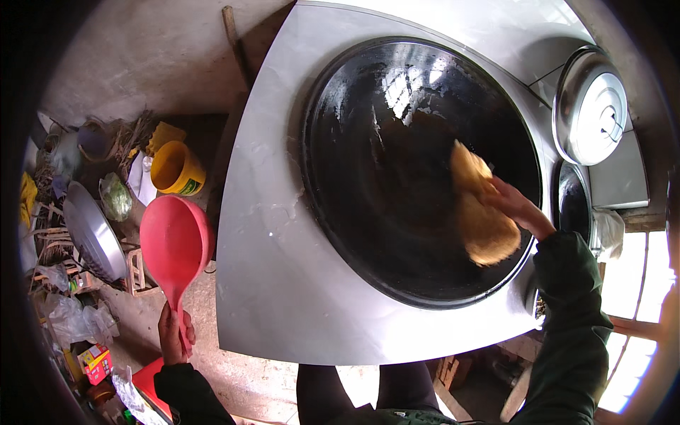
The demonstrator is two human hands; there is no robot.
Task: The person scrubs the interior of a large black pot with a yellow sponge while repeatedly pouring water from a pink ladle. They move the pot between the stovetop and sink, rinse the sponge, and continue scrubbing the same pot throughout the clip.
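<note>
My left hand (174,332) grips the handle of a red plastic water scoop (172,234), held off the left side of the counter. The scoop's bowl faces up and looks empty. In my right hand (515,204) is a tan, fibrous scrubber (489,234), probably a loofah, blurred at its edges. It is over the right part of a large black wok (382,212) set into the stove top. Wet, shiny streaks mark the wok's far inner wall, and its bottom looks dark. Whether the scrubber touches the metal, I cannot tell.
The wok sits in a pale tiled stove counter (260,265). A metal lid (589,111) leans at the right beside a smaller black wok (571,196). On the left floor are a yellow bucket (178,169), a metal basin (98,234) and plastic bags (74,319).
</note>
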